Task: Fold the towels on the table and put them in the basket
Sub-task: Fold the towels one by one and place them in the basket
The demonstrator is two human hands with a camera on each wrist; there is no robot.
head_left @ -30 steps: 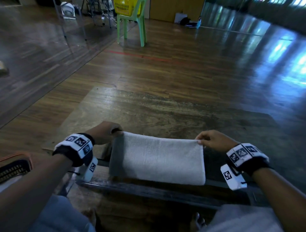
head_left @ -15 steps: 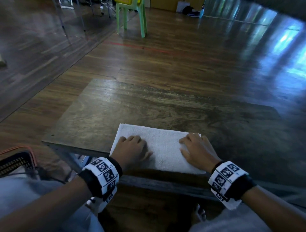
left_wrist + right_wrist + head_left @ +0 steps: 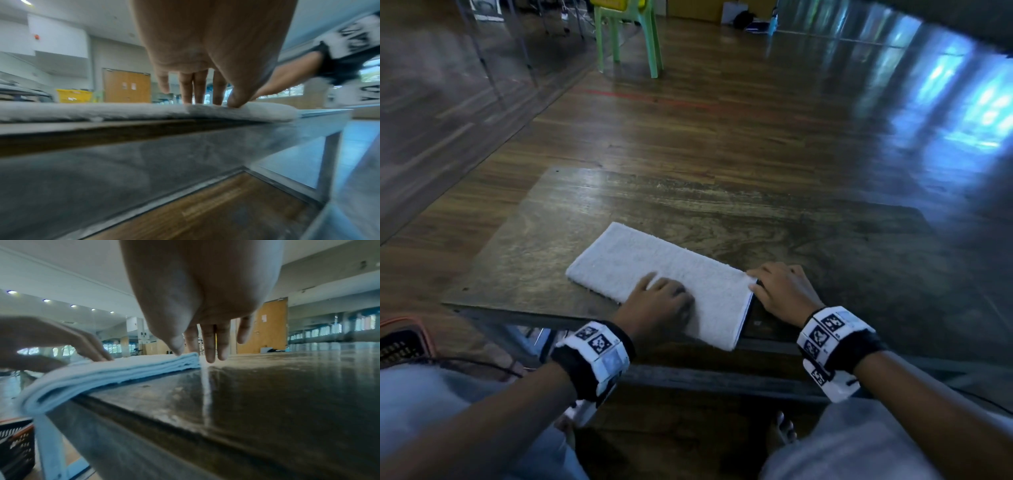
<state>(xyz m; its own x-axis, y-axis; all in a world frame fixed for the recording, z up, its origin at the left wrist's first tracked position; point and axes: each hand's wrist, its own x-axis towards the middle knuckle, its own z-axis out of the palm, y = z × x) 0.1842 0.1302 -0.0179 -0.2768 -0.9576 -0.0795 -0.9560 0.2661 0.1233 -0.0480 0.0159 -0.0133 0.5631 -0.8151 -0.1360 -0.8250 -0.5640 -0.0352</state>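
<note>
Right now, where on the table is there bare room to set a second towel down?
The table is bare beyond the folded towel, out to its far edge, and across its right half past the right hand. The near edge is crowded: the left hand presses the towel there, and one towel corner overhangs.

Towel [image 3: 657, 274] now askew, rotated clockwise
</note>
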